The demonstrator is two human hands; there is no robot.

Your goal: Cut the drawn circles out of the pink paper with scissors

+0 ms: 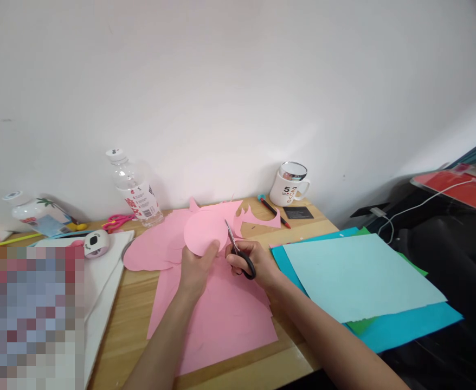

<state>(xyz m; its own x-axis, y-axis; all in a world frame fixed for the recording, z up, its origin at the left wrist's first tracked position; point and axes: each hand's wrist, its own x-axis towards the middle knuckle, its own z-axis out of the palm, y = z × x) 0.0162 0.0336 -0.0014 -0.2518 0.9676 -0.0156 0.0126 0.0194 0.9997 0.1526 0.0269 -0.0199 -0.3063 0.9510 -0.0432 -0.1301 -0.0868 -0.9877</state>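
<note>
My left hand (195, 268) pinches the lower edge of a rounded pink paper piece (203, 230), holding it up above the desk. My right hand (252, 262) is closed through the black handles of a pair of scissors (238, 252), whose blades point up and meet the right edge of that pink piece. Beneath both hands lies a large pink sheet (222, 319) on the wooden desk (130, 309). More pink offcuts (258, 216) lie just behind the hands.
Light blue, blue and green sheets (364, 276) are stacked at right, overhanging the desk edge. A white mug (289, 185), a pen (274, 210), a clear bottle (136, 189), pink scissors (118, 220) and a paper punch (96, 242) sit along the back and left.
</note>
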